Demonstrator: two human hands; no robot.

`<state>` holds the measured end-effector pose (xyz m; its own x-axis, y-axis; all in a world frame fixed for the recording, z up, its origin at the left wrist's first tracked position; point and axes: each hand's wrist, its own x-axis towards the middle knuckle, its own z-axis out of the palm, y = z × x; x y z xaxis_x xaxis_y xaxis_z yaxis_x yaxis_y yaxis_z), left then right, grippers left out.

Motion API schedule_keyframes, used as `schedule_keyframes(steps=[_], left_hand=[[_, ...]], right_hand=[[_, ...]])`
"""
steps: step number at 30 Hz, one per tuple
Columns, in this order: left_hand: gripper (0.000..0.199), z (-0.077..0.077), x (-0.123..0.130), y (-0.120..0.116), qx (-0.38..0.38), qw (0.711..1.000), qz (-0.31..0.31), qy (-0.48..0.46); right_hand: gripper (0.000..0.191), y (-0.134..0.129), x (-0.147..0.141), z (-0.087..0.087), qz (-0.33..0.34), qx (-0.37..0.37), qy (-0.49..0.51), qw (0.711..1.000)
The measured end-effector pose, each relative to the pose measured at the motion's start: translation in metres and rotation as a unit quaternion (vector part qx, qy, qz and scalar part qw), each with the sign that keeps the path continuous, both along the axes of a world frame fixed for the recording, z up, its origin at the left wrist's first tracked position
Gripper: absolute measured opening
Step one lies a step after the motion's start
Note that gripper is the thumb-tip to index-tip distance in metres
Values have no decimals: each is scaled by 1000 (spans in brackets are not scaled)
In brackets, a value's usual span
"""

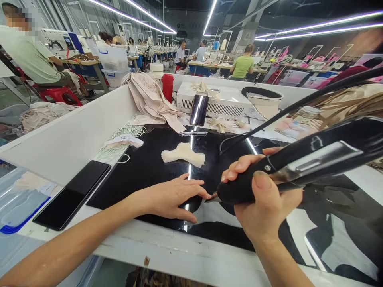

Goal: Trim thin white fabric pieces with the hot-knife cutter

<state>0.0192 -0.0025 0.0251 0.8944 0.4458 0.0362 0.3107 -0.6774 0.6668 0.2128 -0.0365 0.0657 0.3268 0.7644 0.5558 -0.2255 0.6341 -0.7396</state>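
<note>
My right hand [263, 199] is wrapped round a black handheld tool [299, 159] with a silver lever and a trailing black cord. The tool's metal tip points left, low over the glossy black board [143, 167]. My left hand [173, 197] has its fingers spread over the board, the index fingertip close beside that tip; whether the two touch I cannot tell. Beyond my left hand lies a cream fabric piece [183, 154]. White shapes [302, 231] show on the board at the right, below the tool.
A dark phone [73, 194] lies at the left edge. Behind the board are beige straps [146, 95], a red cup [167, 87], an upright phone [199, 109], a white box [215, 101] and a round container [263, 101]. Several people sit in the background.
</note>
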Motion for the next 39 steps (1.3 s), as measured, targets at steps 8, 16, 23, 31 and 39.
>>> schedule_keyframes(steps=[8, 16, 23, 31, 39], left_hand=[[66, -1, 2, -2, 1, 1000, 16, -4], [67, -1, 4, -2, 9, 1000, 11, -6], [72, -2, 1, -3, 4, 1000, 11, -10], [81, -2, 2, -5, 14, 1000, 10, 11], [87, 1, 4, -6, 13, 1000, 12, 20]], right_hand=[[38, 2, -2, -5, 1, 7, -1, 1000], [35, -2, -3, -4, 1, -16, 4, 1000], [38, -12, -5, -5, 48, -5, 7, 999], [34, -18, -9, -5, 47, -20, 2, 999], [34, -27, -18, -8, 82, -8, -12, 997]])
